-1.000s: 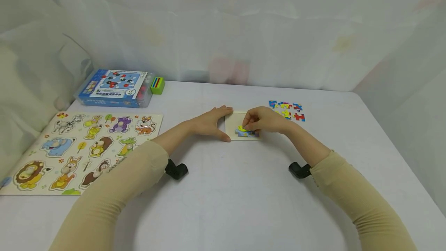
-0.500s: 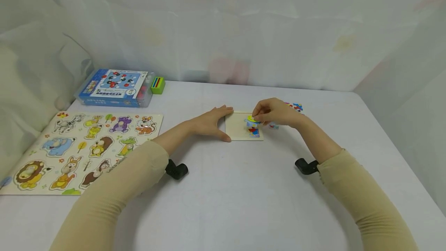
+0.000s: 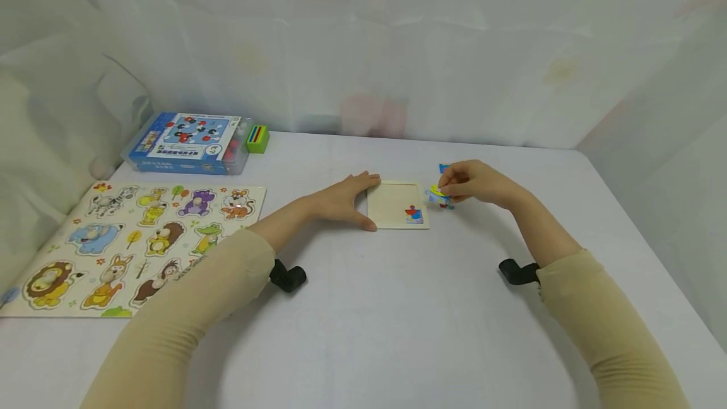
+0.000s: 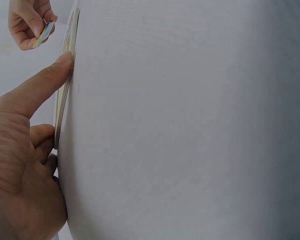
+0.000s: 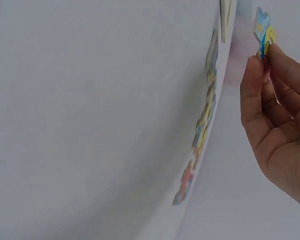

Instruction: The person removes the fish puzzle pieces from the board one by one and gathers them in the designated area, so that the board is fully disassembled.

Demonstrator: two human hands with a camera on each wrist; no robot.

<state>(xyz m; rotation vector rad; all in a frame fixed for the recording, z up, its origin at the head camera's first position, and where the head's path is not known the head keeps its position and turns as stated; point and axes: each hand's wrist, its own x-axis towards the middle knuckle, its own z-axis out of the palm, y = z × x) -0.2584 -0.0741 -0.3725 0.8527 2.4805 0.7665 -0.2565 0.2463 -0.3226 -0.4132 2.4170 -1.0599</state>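
Note:
In the head view, my right hand (image 3: 483,183) pinches a blue and yellow jigsaw piece (image 3: 436,195) between thumb and fingertips, just off the right edge of a small wooden puzzle tray (image 3: 389,208). The right wrist view shows the held piece (image 5: 263,31) raised above the table. One piece with a red shape (image 3: 414,214) lies in the tray's lower right corner. My left hand (image 3: 339,201) is spread at the tray's left side, thumb at the near corner and fingers at the far one. Loose jigsaw pieces (image 3: 444,168) lie mostly hidden behind my right hand.
A large animal puzzle board (image 3: 130,219) covers the table's left side. Behind it stand a blue boxed molecule set (image 3: 182,144) and a small green block (image 3: 257,139). In the right wrist view, several loose pieces (image 5: 202,122) lie along the tabletop.
My right hand has lifted the blue and yellow piece from the tray and carried it right, beyond the tray's edge. The left hand has stayed put.

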